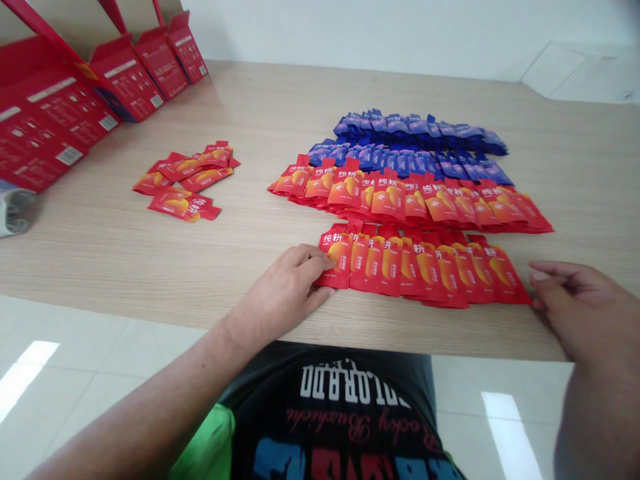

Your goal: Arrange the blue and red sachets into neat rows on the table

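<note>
A front row of overlapping red sachets [425, 270] with orange fruit pictures lies flat on the table before me. At the row's left end, my left hand [295, 283] curls around the edge of the outermost sachet, fingertips on it and thumb by its lower corner. My right hand [575, 293] rests by the row's right end, fingers loosely bent and apart, with the lower fingertips at the last sachet's corner. Just behind lies a thicker row of red sachets [390, 197]. Farther back are two rows of blue-purple sachets, one nearer [400, 161] and one farther [420, 127].
Several loose red sachets [193, 173] lie in a small pile on the left. Red cartons [125, 80] with raised flaps stand along the back left. A pale grey item [15, 212] sits at the left edge. The wooden table [100, 260] meets a white wall.
</note>
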Tool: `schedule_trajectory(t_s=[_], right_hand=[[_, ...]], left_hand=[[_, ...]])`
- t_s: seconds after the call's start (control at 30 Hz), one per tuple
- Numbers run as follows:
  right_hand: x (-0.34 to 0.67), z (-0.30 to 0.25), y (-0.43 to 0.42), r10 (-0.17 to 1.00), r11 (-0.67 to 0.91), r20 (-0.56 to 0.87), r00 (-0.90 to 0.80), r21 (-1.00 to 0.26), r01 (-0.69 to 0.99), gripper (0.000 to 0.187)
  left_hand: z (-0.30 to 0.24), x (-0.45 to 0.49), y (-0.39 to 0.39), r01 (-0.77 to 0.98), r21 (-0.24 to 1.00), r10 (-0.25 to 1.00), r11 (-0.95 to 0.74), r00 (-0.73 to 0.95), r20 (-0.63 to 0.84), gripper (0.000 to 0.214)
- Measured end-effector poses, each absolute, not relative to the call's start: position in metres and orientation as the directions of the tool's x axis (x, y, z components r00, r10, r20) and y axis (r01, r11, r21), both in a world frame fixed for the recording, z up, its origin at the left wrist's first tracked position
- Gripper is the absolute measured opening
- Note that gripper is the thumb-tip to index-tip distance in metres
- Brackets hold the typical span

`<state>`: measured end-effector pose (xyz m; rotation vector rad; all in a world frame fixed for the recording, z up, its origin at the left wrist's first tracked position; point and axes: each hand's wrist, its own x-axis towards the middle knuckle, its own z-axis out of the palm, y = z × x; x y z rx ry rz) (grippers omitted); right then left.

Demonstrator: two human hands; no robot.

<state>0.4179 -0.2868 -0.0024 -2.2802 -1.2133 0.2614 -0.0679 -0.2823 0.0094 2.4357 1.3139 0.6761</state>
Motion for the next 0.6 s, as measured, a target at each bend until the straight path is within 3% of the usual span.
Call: schedule_trajectory(t_s=[0.3, 0.6], right_hand=[[0.403, 0.008, -0.288, 0.776, -0.474, 0.058, 0.628, -0.603, 0.641, 0.054], [0.421, -0.002, -0.288, 0.796, -0.46, 0.108, 0.595, -0.531, 0.711, 0.054]], left_hand=[[0.012, -0.06, -0.28, 0.732, 0.412, 0.839, -0.543, 0.455, 0.298, 0.026], [0.011, -0.068, -0.283, 0.704, 0.481, 0.853, -0.522, 0.427, 0.301, 0.035]])
